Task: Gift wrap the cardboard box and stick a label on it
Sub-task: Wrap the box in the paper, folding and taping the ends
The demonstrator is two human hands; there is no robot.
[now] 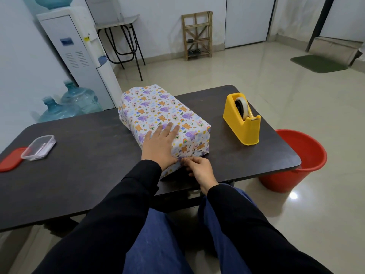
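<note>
Pressing flat on the wrapped box (pixel 164 115), left of the yellow tape holder (pixel 242 123), with the left hand (pixel 160 146), fingers straight. Pinching its near paper flap (pixel 170 170) with the right hand (pixel 199 171), fingers curled.

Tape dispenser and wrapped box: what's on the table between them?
Nothing. In the head view, only bare dark table lies between the tape dispenser and the wrapped box.

Bare left hand (pixel 160 147), bare right hand (pixel 199 171), black sleeves (pixel 122 204), blue trousers (pixel 158 244)
</note>
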